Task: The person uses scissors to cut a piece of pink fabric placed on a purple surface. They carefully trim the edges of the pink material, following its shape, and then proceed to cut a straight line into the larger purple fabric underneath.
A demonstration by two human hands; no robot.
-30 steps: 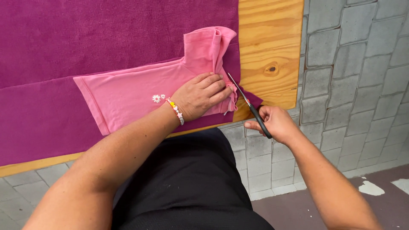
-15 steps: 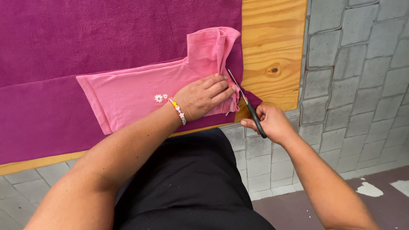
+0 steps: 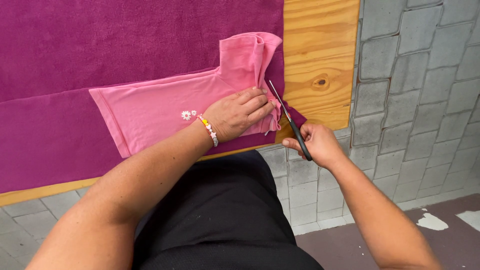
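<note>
Wood table (image 3: 320, 45) at upper right: our left hand (image 3: 235, 114) presses the shirt (image 3: 155, 107) flat, fingers together, so our right hand (image 3: 315, 145), gripping the scissors (image 3: 287, 117), should snip slowly.

One pink shirt (image 3: 165, 107), one scissors (image 3: 290, 120) — two hands (image 3: 235, 115), one bracelet (image 3: 207, 130)

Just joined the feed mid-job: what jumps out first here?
A pink shirt lies flat on magenta fabric covering a wooden table. The left hand, with a beaded bracelet, presses the shirt's right edge. Beside it, the right hand holds black-handled scissors against that edge.
</note>
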